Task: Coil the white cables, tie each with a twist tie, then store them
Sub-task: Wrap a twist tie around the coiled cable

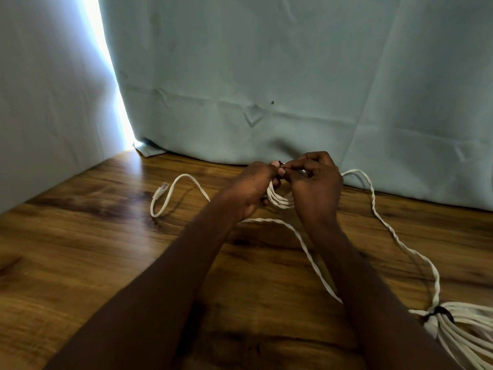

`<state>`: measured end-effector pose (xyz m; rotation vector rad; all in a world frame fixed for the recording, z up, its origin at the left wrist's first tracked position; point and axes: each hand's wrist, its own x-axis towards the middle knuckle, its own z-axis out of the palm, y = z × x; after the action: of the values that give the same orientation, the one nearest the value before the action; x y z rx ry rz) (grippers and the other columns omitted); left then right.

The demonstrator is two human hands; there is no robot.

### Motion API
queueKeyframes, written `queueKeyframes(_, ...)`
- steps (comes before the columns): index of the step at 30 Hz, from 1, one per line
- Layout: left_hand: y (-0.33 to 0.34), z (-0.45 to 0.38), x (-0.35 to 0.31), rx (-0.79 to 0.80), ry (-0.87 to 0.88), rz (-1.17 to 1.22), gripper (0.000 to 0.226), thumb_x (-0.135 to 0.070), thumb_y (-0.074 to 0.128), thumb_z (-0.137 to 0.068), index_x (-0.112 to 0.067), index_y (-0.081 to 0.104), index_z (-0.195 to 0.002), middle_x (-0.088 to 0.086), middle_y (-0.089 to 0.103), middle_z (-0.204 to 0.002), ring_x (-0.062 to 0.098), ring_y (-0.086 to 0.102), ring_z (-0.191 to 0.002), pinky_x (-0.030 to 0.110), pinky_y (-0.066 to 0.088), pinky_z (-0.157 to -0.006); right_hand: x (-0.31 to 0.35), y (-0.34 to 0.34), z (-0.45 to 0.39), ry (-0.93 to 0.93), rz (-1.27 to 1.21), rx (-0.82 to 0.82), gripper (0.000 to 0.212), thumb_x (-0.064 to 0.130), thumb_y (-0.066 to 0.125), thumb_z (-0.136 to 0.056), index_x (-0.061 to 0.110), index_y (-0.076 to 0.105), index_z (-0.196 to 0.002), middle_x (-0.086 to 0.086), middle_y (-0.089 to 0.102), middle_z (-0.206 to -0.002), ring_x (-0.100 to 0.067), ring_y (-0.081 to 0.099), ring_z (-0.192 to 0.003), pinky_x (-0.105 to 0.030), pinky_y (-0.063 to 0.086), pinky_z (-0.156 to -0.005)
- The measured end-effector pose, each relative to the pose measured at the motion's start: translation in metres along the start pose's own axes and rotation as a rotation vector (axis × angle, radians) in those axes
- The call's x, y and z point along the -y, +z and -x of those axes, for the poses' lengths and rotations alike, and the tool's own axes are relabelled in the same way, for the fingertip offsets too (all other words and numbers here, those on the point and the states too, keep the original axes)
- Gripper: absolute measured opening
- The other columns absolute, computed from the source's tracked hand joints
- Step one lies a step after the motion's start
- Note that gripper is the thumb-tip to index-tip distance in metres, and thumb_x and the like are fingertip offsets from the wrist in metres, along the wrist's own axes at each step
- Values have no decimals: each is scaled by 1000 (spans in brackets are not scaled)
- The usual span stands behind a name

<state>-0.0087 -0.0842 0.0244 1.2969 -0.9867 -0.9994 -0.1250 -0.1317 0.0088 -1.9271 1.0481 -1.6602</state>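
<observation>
At the far middle of the desk (80, 249), the left hand (250, 188) grips a small cable coil (280, 200) — the right hand (314, 182) pinches a dark twist tie (282, 164) above it; a tied bundle (458, 327) lies near right.

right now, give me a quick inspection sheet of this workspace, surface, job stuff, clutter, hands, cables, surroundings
surface: wooden table, dark grain, glare at the far left.
job's things: small white coil held up between both hands; a dark twist tie at its top.
clutter: nothing seen.
grippers: left hand grips the coil's side; right hand pinches at the tie.
cables: loose end with a clear plug lies on the table to the left; a twisted run trails right to a second bundle, already bound by a dark tie at the lower right edge.
surroundings: pale blue-green curtain behind the table, bright gap of light at the left.
</observation>
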Motion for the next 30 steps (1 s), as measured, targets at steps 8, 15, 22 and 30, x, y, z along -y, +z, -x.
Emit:
queueKeyframes(8,-5,-1,2,44,-106,38,34,-18,39,-105,-26,54,-77,-6,45,-58,7,39,-38,18,29,-43,0,-1,0,-27,3,119,14,19,86,-77,29,82,-86,10,60,-104,-21,61,-107,-40,55,-88)
queueKeyframes(15,0,-8,5,-46,-72,62,39,-35,39,-111,-19,66,-88,-6,51,-63,10,45,-44,25,36,-55,2,0,4,14,163,-61,6,26,81,-83,25,81,-89,4,62,-103,-23,60,-102,-32,47,-80)
queueKeyframes(22,2,-7,3,-77,-65,39,38,-34,45,-109,-17,67,-84,-1,58,-74,18,57,-60,29,45,-62,5,-4,11,-50,422,-83,16,32,72,-89,26,79,-101,1,60,-113,-24,52,-105,-35,44,-78)
queueKeyframes(30,21,-2,3,-4,-122,223,23,-26,47,-107,-15,68,-110,15,68,-104,31,65,-91,55,50,-99,13,-4,13,-237,464,-214,16,27,71,-84,26,79,-98,6,72,-102,-28,58,-95,-40,47,-73)
